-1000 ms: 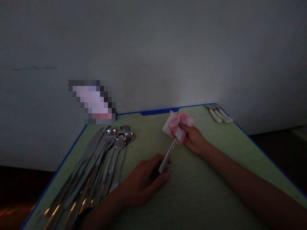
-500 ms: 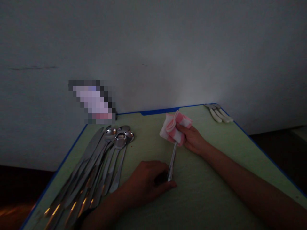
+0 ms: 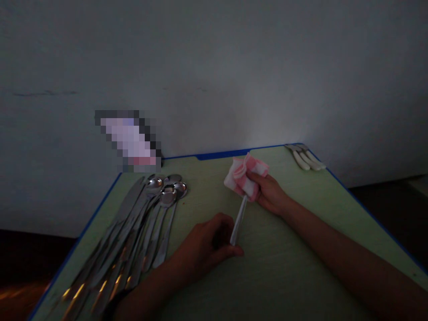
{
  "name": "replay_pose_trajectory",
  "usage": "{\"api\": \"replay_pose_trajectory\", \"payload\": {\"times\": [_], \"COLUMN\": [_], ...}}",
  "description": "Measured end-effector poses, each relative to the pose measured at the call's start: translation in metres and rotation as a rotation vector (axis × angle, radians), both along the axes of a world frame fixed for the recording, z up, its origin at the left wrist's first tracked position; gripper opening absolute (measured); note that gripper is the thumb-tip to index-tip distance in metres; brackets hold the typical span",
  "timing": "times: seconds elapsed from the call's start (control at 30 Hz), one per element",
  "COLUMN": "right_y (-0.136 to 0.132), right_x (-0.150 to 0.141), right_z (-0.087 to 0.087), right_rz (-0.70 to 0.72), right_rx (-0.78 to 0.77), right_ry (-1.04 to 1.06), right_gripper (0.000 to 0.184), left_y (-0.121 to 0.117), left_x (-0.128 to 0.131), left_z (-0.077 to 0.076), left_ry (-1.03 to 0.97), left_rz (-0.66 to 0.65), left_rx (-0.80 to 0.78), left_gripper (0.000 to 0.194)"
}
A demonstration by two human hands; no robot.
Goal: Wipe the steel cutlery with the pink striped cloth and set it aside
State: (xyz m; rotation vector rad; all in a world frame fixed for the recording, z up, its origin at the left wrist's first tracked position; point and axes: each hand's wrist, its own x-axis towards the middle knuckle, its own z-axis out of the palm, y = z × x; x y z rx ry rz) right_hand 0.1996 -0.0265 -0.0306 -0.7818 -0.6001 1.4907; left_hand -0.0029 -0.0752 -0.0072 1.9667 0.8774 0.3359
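In the head view, holding a pink-and-white cloth [image 3: 245, 177] in the right hand [image 3: 269, 191], toward the table's [image 3: 203, 191] far edge, gripping it about the hidden upper end of a metal utensil [image 3: 239, 220]. Curling the left hand [image 3: 212, 240] around the lower handle, not showing whether pinching or merely steadying it. Apparently wiping; probably calling for a steady handle while turning the cloth. Working between spoons [image 3: 169, 195] and knives [image 3: 129, 203] along the left edge and white-handled cutlery [image 3: 305, 160] at the far right corner
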Motion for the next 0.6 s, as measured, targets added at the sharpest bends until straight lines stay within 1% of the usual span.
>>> {"api": "replay_pose_trajectory", "payload": {"times": [0.17, 0.3, 0.43, 0.6], "right_y": [-0.0001, 0.0002, 0.0000, -0.0007], "right_x": [-0.0004, -0.0008, -0.0012, -0.0021], "right_z": [-0.0001, 0.0005, 0.0019, 0.0033], "right_rz": [0.005, -0.004, -0.015, -0.001], "right_rx": [0.024, 0.026, 0.004, 0.007], "right_ry": [0.005, 0.016, 0.022, 0.027], "right_gripper": [0.027, 0.022, 0.017, 0.020], "left_y": [0.0002, 0.0003, -0.0009, -0.0022], "left_x": [-0.0002, -0.0002, 0.0001, 0.0005], "left_z": [-0.0008, 0.0026, 0.0039, 0.0005], "left_ry": [0.051, 0.078, 0.086, 0.102], "left_rz": [-0.021, -0.055, -0.046, -0.032], "left_rx": [0.040, 0.082, 0.117, 0.119], "left_gripper": [0.028, 0.023, 0.020, 0.020]}}
